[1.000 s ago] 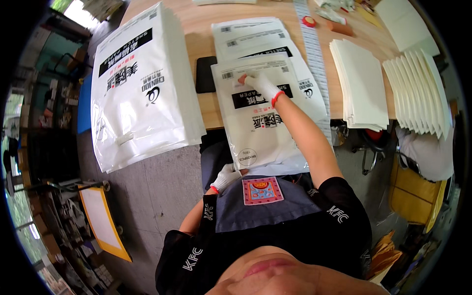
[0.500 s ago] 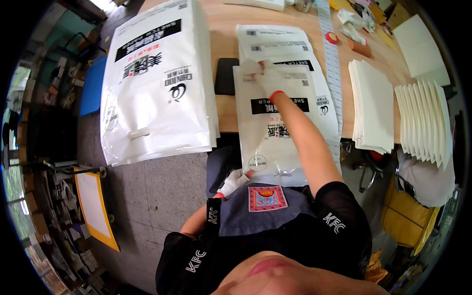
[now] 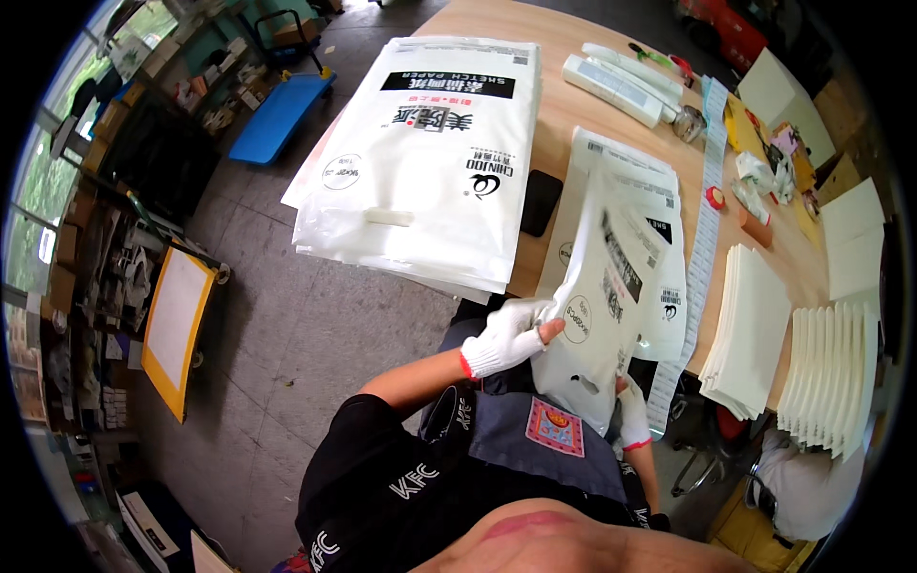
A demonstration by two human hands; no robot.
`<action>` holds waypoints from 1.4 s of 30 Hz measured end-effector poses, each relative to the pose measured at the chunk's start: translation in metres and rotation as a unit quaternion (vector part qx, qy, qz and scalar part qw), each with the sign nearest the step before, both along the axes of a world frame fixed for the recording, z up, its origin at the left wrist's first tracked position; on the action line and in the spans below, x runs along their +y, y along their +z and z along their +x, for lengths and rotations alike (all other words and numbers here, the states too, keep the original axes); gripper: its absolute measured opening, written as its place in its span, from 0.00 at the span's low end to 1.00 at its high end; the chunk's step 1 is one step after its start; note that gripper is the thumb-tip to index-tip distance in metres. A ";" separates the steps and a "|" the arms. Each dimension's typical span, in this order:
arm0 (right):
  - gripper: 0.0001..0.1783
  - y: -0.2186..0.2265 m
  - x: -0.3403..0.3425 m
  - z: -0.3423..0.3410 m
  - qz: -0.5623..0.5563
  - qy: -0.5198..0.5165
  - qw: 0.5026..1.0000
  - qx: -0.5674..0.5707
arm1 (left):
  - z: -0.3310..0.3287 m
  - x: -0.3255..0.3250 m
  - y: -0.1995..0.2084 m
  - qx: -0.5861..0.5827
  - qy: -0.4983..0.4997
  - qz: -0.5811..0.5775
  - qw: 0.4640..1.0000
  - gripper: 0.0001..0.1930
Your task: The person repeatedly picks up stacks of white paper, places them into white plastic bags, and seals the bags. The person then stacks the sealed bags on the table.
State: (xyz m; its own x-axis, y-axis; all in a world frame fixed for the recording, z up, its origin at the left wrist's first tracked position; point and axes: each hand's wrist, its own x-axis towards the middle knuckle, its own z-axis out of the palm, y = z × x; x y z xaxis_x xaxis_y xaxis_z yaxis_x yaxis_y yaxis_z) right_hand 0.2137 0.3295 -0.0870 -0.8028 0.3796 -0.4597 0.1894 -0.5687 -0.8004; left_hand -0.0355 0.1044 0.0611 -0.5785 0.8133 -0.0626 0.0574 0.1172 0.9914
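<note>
A white plastic paper bag (image 3: 611,277) with black print and a handle hole is raised and tilted in front of me. My left hand (image 3: 511,336), in a white glove with bare fingertips, grips its left edge, thumb on the printed face. At the lower right edge, my right hand (image 3: 632,413), gloved too, pinches the bag; part of that hand is hidden behind it. Beneath and beyond lie more flat bags (image 3: 659,205) of the same kind on the wooden table (image 3: 549,119). Left of them rests a black phone-like slab (image 3: 542,202).
A tall stack of filled white bags (image 3: 430,143) overhangs the table's near edge. Rightward lie a long strip of labels (image 3: 705,191), a pile of white sheets (image 3: 745,325) and a fanned pile (image 3: 826,372). A blue trolley (image 3: 282,116) and a yellow-edged cart (image 3: 179,325) stand on the floor.
My right hand has come back from the bag's far end to its near right edge. My left hand has risen to the left edge. The bag is now lifted and tilted; the view has swung left.
</note>
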 end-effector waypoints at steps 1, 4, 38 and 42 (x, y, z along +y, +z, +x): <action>0.21 -0.003 0.003 -0.009 -0.004 0.009 0.999 0.045 | -0.002 -0.004 0.026 -0.007 0.013 0.036 0.999 0.15; 0.21 0.007 -0.001 -0.063 0.035 0.008 0.992 0.123 | -0.029 -0.033 0.053 0.311 0.046 0.196 0.929 0.10; 0.24 0.082 0.158 0.092 0.710 0.009 0.489 -0.506 | 0.009 0.060 -0.105 0.487 -0.082 -0.030 0.869 0.22; 0.20 0.095 0.166 0.091 0.698 0.063 0.529 -0.479 | 0.010 0.146 -0.103 0.639 -0.146 -0.116 0.746 0.25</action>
